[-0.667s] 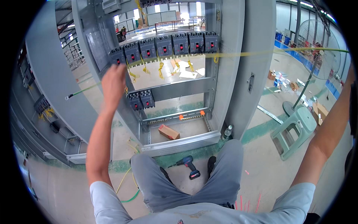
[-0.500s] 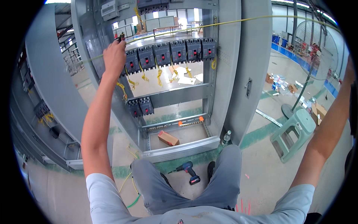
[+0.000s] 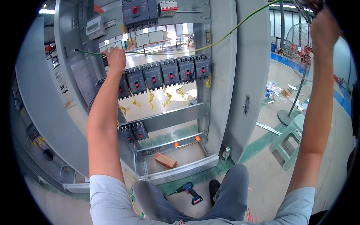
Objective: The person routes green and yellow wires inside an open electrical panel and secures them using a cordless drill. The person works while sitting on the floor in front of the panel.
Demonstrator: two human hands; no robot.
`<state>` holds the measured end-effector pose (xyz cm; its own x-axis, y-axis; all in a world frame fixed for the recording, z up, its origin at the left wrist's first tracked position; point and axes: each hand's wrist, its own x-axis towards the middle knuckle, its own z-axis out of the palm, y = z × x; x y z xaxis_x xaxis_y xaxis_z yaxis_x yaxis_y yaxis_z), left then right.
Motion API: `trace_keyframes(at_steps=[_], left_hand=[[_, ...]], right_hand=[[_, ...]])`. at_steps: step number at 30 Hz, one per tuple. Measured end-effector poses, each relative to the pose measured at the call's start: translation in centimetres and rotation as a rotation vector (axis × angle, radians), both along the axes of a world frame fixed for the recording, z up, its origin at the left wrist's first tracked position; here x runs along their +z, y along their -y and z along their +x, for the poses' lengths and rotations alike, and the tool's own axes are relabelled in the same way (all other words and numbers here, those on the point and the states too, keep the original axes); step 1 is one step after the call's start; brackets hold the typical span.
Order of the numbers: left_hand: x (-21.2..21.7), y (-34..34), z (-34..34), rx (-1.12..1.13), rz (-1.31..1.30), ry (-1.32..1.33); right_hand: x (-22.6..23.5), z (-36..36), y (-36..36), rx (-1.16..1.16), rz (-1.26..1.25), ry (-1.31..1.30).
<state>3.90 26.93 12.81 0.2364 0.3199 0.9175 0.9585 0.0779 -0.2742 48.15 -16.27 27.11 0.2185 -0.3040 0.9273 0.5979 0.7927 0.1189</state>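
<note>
A green-and-yellow wire crosses the front of an open grey cabinet and sags in the middle. My left hand pinches it near its left end, where a short green length with a dark tip sticks out past my fingers. My right hand is raised at the upper right, closed round a dark-handled hand tool whose exact kind is unclear; the wire rises toward it and leaves the upper edge. Below my left hand stands a row of dark circuit breakers with red switches and yellow wire tails.
A cordless drill lies on the floor between my feet. A cardboard box sits in the cabinet base, and a bottle stands beside it. On the right are a green stool, a standing fan and the cabinet door.
The wire has gone from nearly straight to sagging, and its left end now shows. My right hand has come inward and up from the right edge. The view has tilted upward.
</note>
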Motion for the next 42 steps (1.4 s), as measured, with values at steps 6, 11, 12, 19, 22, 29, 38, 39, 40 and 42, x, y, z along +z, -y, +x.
trace_keyframes(at_steps=[6, 11, 12, 19, 22, 29, 38, 39, 40, 42], left_hand=[[0.0, -6.3, -0.7, 0.037, -0.095, 0.038], [-2.6, -9.6, -2.4, 0.091, -0.418, 0.300], [-2.8, -9.7, -2.3, 0.097, -0.475, 0.328], [-2.0, -10.4, -3.9, -0.218, -0.624, 0.404], [-1.2, -8.2, -1.4, -0.673, -0.575, 0.440], [3.4, 3.8, 14.7, -1.589, -0.671, 0.640], [6.9, 5.7, 22.1, -1.910, -0.626, 0.526], [6.7, 5.6, 22.5, -1.919, -0.617, 0.569], [6.5, 5.5, 22.9, -1.926, -0.607, 0.610], [6.6, 4.5, 23.1, -1.864, -0.599, 0.620]], right_hand=[[0.3, -3.3, -7.3, 0.055, -0.046, -0.173], [-0.5, -4.4, -13.5, 0.029, -0.065, -0.002], [-1.0, -4.9, -14.9, 0.030, -0.085, 0.030], [-4.3, -6.8, -27.2, 0.031, -0.531, 0.070], [-5.8, -5.1, -34.0, -0.106, -0.575, 0.152], [-11.0, -5.6, -39.9, -0.142, -0.811, 0.139], [-13.1, -6.2, -41.9, -0.169, -0.804, 0.112], [-13.3, -6.0, -42.0, -0.170, -0.830, 0.095], [-13.5, -5.9, -42.1, -0.170, -0.857, 0.077], [-14.0, -5.3, -42.5, -0.155, -0.872, 0.075]])
